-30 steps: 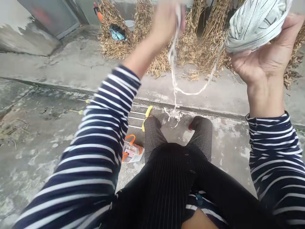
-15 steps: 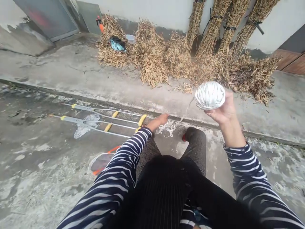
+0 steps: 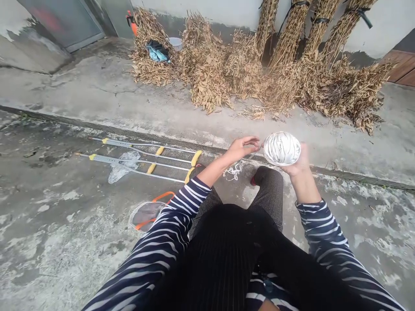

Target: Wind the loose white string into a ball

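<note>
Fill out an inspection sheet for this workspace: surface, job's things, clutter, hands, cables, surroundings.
Surface: stained concrete floor, raised ledge beyond.
Job's things: white cord ball; loose white cord on the floor.
Clutter: two crutches, clear plastic, orange-handled bag.
Hands: right hand holds the ball; left hand close beside it, its grip unclear.
Cables: nothing seen.
Surroundings: dried plants along a pale wall.
</note>
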The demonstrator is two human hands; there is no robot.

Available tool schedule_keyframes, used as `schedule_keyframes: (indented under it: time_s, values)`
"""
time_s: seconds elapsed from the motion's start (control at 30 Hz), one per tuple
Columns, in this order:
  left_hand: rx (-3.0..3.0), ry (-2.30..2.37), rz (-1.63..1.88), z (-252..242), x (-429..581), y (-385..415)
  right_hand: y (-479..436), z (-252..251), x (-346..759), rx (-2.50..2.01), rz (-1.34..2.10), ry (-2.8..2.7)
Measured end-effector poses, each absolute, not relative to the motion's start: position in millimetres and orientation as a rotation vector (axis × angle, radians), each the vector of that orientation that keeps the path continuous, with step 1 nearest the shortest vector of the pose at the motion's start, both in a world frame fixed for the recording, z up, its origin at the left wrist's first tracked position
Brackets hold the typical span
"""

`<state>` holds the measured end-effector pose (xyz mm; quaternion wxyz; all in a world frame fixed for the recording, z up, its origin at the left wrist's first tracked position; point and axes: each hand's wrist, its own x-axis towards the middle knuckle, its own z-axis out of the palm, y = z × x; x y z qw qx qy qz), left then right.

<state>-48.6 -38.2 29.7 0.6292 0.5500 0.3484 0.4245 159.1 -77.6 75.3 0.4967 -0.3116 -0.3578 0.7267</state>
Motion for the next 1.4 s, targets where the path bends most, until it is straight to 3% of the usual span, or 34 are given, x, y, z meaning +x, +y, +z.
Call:
schedule_keyframes:
  time_s: [0.53,0.77,1.13,1.4]
  values:
    - [0.955,0.625,0.895,29,-93,-40,-97,43,162,-0.731,1.818,-0.837]
    - [1.024,0.69,0.974,48,-98,-9,-109,58,150,-0.762,1.846,-1.304]
    - [1.362,1.048,0.57,89,-130,58,-101,119,138,-0.797,1.156,-2.303]
    - [1.252,1.018,0.619,86,-109,34,-96,152,121,-0.658,1.045,-2.066]
